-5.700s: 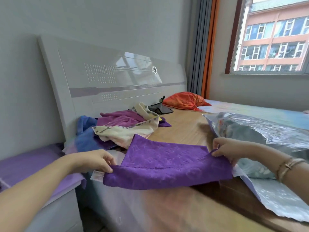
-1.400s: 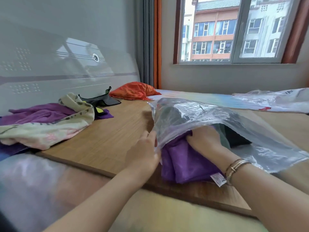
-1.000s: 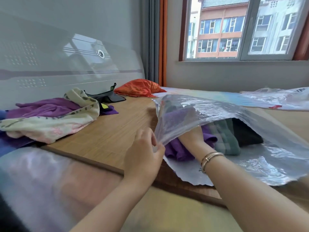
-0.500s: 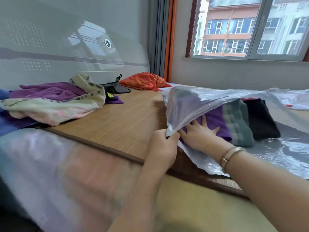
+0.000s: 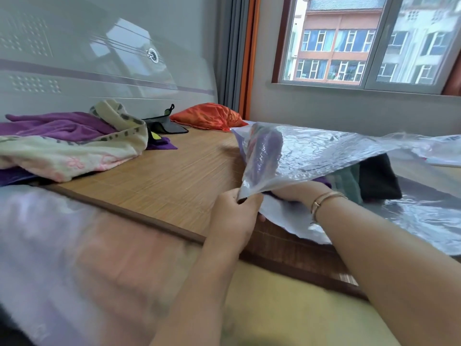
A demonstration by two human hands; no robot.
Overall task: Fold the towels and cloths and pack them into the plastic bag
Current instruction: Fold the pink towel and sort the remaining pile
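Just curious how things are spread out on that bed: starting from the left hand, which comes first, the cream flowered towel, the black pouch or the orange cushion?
From the left hand, gripping the plastic bag's mouth edge:
1. Cream flowered towel, on the pile to the left.
2. Black pouch, farther back by the headboard.
3. Orange cushion, at the back beside the curtain.

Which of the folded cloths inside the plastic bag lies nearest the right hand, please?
The purple cloth, beside the right hand; the green and black cloths lie farther in.

Two hands (image 5: 234, 213), one plastic bag (image 5: 324, 156)
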